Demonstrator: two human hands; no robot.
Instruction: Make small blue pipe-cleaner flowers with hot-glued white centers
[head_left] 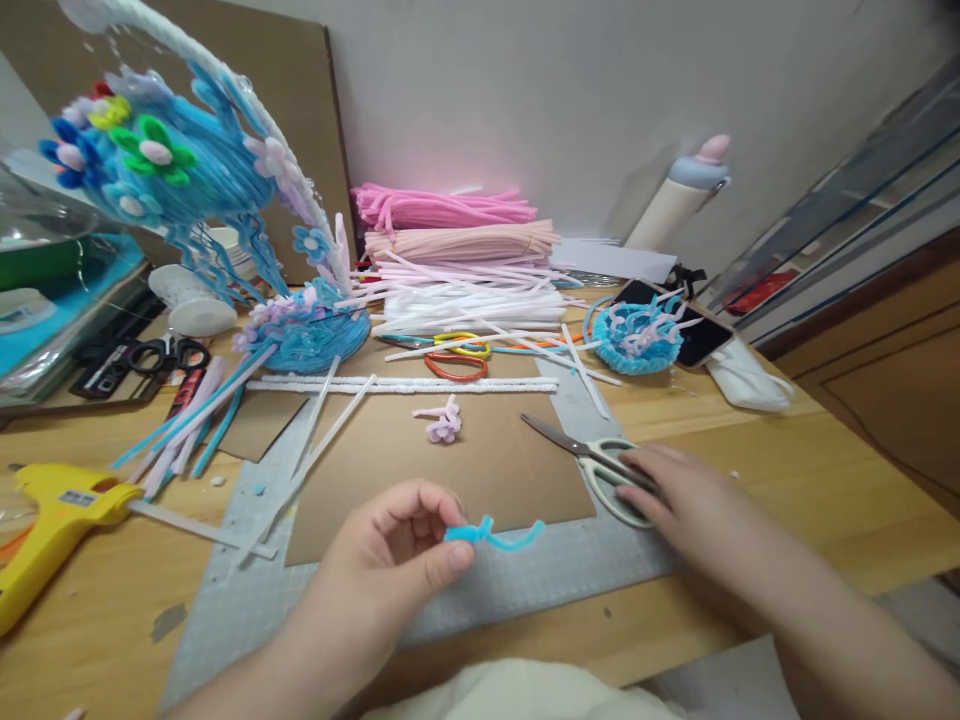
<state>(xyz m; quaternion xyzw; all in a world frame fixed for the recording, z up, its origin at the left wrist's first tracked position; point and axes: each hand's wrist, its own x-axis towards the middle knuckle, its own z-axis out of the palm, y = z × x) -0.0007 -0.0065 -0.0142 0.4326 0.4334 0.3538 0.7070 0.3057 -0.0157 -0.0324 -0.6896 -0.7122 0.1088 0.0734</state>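
Between thumb and forefinger, my left hand [405, 555] pinches a short bent piece of blue pipe cleaner [487, 534] with a thin end pointing right. My right hand [671, 490] grips the pale handles of a pair of scissors [611, 480], whose dark blades point to the upper left over the cardboard. Beyond my left hand, a small lilac pipe-cleaner flower [444, 427] lies on the brown cardboard sheet [360, 480]. That sheet rests on a grey cutting mat [480, 605].
Bundles of pink [450, 207] and white pipe cleaners [472, 308] lie at the back. A blue jellyfish-like decoration [195, 150] hangs from a white arch at left. A yellow glue gun [60, 520] lies left. A bottle [675, 205], blue woven piece [637, 338] and phone [705, 335] are at right.
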